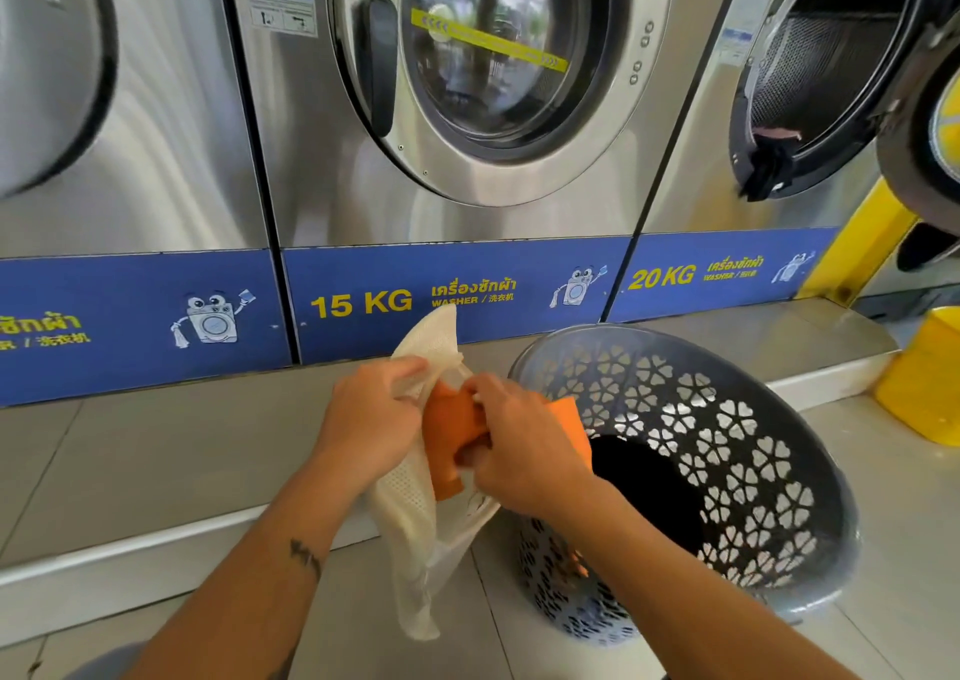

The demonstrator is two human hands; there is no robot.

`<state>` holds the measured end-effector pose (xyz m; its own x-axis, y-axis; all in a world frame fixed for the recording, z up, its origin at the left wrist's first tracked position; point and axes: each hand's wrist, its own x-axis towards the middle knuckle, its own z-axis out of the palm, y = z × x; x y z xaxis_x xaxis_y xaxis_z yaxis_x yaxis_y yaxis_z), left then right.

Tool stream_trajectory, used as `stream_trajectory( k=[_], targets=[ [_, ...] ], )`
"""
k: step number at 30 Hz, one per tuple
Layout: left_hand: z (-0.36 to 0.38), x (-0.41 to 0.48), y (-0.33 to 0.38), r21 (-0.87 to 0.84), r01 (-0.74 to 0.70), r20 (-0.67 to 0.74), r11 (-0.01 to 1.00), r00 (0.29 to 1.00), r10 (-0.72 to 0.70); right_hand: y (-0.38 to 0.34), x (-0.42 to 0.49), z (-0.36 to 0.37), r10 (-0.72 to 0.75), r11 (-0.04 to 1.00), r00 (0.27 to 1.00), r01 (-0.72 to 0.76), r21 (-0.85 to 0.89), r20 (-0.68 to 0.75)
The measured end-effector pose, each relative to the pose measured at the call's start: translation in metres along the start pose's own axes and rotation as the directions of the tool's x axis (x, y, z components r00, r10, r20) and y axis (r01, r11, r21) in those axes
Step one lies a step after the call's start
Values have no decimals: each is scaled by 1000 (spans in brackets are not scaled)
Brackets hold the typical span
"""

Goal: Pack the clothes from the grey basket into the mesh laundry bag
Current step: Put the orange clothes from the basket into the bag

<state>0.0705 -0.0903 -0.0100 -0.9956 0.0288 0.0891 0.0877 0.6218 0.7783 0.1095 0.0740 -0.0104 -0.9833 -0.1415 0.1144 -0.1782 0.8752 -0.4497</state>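
A white mesh laundry bag (pixel 415 513) hangs in front of me, its mouth held up by my left hand (pixel 371 417), which pinches the rim. My right hand (pixel 519 445) grips an orange garment (pixel 449 430) at the bag's mouth; part of the cloth sits inside the bag and part trails right over the basket rim. The grey perforated basket (pixel 753 471) stands on the floor to the right, tilted toward me, with a black garment (pixel 649 487) lying inside it.
Steel washing machines (pixel 467 108) line the wall on a raised tiled step (pixel 156 461). The right machine's door (pixel 924 108) stands open with dark clothes hanging from its drum. A yellow bin (pixel 924 373) sits at the far right.
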Motion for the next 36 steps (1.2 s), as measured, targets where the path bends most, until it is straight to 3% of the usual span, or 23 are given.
stream_trajectory(
  k=[2,3,6,9,12,15,18,21,23,27,30,32,35,36],
  targets=[
    [-3,-2,0,10,0,-7,1000,1000,0,2,-2,8,54,993,959,-80,83,277],
    [-4,-3,0,21,-6,-9,1000,1000,6,8,-2,10,62,996,944,-78,38,323],
    [-4,-4,-1,33,-6,-15,999,1000,7,24,3,7,-36,969,991,66,-239,127],
    [-2,-4,-1,35,7,-3,999,1000,-7,31,5,3,-28,995,999,31,-93,37],
    [1,-3,-1,51,0,14,999,1000,0,47,11,-1,162,981,987,-163,-106,-13],
    [3,-4,-1,65,6,27,998,1000,-7,72,10,-3,436,867,879,-468,172,193],
    [3,-5,-1,77,11,22,997,1000,-13,83,5,1,414,781,831,-534,324,373],
    [5,-5,-2,85,2,26,996,1000,-4,80,6,8,425,845,881,-469,257,207],
    [5,-7,0,80,1,32,997,999,-3,70,6,7,388,913,918,-395,105,81],
    [6,-9,2,66,-10,41,998,999,7,38,-2,-2,137,962,984,-161,-223,-117],
    [3,-8,4,18,-4,31,1000,1000,4,18,-5,-3,-92,979,956,36,-198,-278],
    [0,-8,7,-19,-6,19,1000,1000,6,11,-5,1,-155,980,968,125,-155,-198],
    [-3,-9,9,-16,-10,9,1000,1000,10,17,-2,9,-88,990,982,105,-95,165],
    [-3,-8,8,-5,-9,8,1000,1000,9,21,-1,10,-75,992,979,93,-83,192]
  ],
)
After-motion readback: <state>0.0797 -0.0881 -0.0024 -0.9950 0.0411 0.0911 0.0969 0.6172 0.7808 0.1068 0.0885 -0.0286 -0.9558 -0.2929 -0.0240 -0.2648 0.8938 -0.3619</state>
